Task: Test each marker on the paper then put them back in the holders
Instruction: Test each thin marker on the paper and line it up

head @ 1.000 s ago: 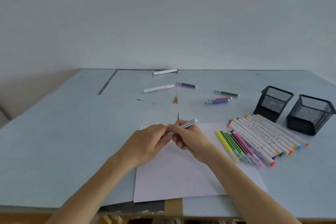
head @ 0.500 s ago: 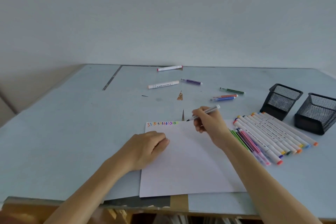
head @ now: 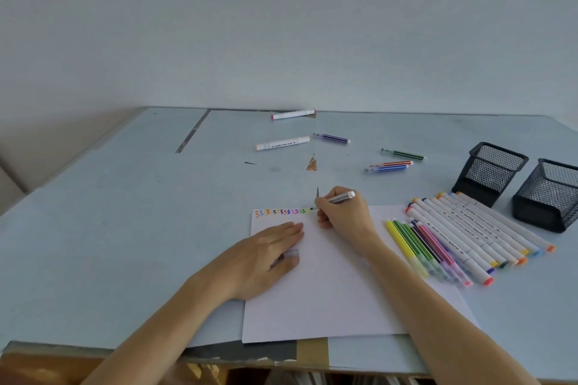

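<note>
Right hand (head: 342, 216) grips a grey marker (head: 341, 197) with its tip at the top edge of the paper (head: 328, 291). Just right of the grip: a row of markers (head: 453, 241) lying side by side, blocking a low sweep that way. Beyond them, two mesh holders (head: 488, 172) stand upright, tallest obstacles on the table (head: 93, 228). Ahead of the grip: open tabletop, then loose markers (head: 387, 166) scattered further out, and two white markers (head: 283, 144) further back. Left of the grip: left hand (head: 266, 256) lies flat on the paper, covering its left side. Toward the body: bare paper between the forearms.
</note>
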